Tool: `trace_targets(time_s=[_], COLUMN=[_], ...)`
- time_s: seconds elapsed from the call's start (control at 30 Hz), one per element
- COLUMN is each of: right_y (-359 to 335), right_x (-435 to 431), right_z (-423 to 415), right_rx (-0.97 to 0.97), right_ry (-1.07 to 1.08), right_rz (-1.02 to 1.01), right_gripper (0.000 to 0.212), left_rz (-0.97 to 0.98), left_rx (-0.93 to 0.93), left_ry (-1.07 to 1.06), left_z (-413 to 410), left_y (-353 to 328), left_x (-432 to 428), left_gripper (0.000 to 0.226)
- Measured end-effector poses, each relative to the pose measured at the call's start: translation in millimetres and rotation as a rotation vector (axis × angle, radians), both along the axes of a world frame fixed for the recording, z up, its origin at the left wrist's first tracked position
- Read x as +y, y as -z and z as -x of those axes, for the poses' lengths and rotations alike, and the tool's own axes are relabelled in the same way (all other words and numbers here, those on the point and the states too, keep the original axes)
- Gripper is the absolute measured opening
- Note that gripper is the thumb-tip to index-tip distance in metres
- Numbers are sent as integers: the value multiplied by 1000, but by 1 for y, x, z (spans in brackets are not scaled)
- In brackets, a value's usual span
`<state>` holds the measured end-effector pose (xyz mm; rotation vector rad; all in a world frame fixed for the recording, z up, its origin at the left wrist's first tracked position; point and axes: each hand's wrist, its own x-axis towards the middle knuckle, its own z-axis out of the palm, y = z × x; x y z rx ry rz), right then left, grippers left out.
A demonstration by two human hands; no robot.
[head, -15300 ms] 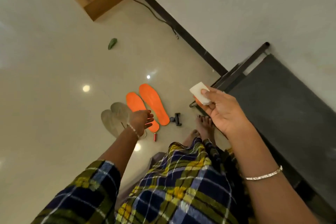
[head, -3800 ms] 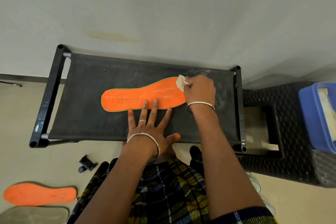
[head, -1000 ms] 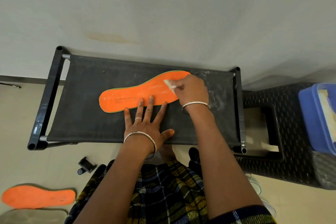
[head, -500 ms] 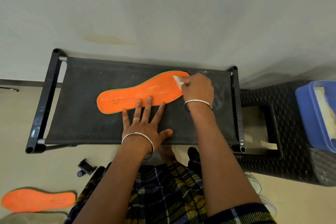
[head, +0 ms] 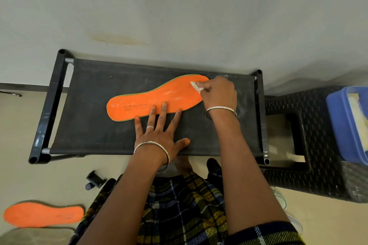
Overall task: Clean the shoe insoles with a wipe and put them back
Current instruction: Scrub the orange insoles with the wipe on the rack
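Insole (head: 155,101) wiping is the step in hand. At centre right, the right hand (head: 219,93) pinches the wipe (head: 195,85) against its toe end. The left hand (head: 157,133), fingers spread flat, pins its near edge to the bench (head: 89,125). Next, probably, come strokes toward the heel, then the second insole (head: 43,214), lower left. The wipe is mostly hidden, and a grey shape (head: 29,237) is cut off at the bottom left corner.

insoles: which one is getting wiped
The insole on the black rack: left hand presses it, right hand holds a wipe on it. The other insole lies on the floor.
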<state>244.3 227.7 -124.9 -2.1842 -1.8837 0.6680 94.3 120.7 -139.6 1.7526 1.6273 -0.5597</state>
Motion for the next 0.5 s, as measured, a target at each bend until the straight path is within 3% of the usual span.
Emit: trace_targets(time_s=[0.2, 0.27, 0.4, 0.5], right_y=[1, 1, -4, -1], right_x=[-8, -7, -3, -3], right_z=[1, -1, -10, -9], right_rx=[167, 206, 93, 67], right_ry=[-310, -249, 31, -19], right_rz=[264, 260, 11, 56], right_gripper=[24, 23, 20, 23], left_rz=[10, 9, 14, 34], left_rx=[4, 3, 18, 24], left_ry=[-5, -2, 25, 42], left_z=[-2, -2, -2, -3], left_y=[-1, -2, -4, -6], left_x=[1, 2, 1, 1], left_gripper=[83, 83, 84, 83])
